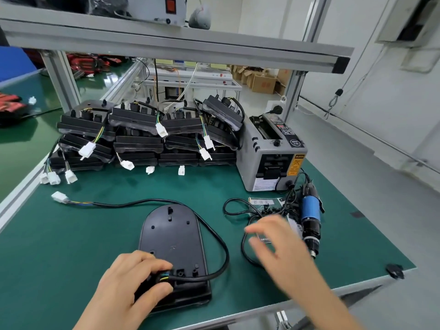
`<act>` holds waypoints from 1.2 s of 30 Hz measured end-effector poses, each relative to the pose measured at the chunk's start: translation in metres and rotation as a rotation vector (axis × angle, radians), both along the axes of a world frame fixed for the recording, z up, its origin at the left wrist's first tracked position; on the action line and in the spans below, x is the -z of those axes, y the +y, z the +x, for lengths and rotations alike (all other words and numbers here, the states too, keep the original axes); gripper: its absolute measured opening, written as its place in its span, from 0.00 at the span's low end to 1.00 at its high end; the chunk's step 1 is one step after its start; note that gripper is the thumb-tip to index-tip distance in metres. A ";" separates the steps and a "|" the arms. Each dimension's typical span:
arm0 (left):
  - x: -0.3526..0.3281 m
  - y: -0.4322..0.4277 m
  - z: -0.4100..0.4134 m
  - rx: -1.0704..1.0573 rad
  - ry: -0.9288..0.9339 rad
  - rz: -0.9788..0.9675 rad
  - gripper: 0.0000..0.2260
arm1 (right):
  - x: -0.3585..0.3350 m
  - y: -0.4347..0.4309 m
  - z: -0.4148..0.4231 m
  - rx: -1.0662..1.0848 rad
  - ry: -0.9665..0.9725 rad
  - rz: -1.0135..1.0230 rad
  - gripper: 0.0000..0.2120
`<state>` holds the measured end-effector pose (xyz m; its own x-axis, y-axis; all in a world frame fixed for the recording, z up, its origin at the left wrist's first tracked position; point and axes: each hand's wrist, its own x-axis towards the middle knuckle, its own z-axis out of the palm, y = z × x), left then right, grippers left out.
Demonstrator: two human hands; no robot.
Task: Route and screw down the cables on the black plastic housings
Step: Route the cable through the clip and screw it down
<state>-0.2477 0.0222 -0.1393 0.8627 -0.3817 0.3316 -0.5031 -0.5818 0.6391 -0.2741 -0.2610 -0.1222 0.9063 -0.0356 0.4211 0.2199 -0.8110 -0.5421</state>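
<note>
Centrally on the green counter (71, 234) lies a smooth, rounded black housing (173, 236); the left hand (126, 282) pinches its round black cable (202, 277) at the housing's near end. Right of the housing, the blurred right hand (278, 244) hovers, fingers spread.

Factory assembly station, electronics line. Desk (107, 234) topped with a green mat, edged and framed in aluminium profile (63, 77), with an overhead shelf (190, 41) across the top of the frame. Batch stock, centre left: black plastic housings (142, 139) stacked in rows, trailing wires to white connectors (87, 148). Bench equipment, right: grey automatic tape dispenser (269, 151); blue-bodied electric screwdriver (309, 210) on its cord. Background, upper centre: cardboard boxes (263, 83) on the floor. Far left: second green-topped bench (21, 96).
</note>
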 end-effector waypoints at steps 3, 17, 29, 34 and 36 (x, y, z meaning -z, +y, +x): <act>-0.001 0.000 0.000 0.001 -0.022 -0.007 0.17 | -0.025 -0.053 0.026 0.358 0.167 -0.294 0.10; -0.001 -0.001 0.000 -0.015 -0.009 0.017 0.16 | 0.002 -0.094 0.074 0.525 0.403 -0.846 0.13; -0.007 0.001 -0.008 -0.003 0.090 0.043 0.16 | -0.024 -0.057 0.039 0.367 0.248 -0.052 0.04; -0.015 -0.005 -0.012 -0.077 0.062 -0.005 0.02 | -0.034 0.022 -0.001 0.009 0.333 0.535 0.06; -0.019 -0.011 -0.013 -0.146 -0.010 -0.075 0.06 | -0.030 0.047 -0.012 -0.089 0.390 0.700 0.07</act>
<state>-0.2603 0.0108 -0.1203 0.9038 -0.2261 0.3635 -0.4231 -0.6003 0.6787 -0.2865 -0.2143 -0.0920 0.9954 -0.0943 -0.0197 -0.0422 -0.2433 -0.9690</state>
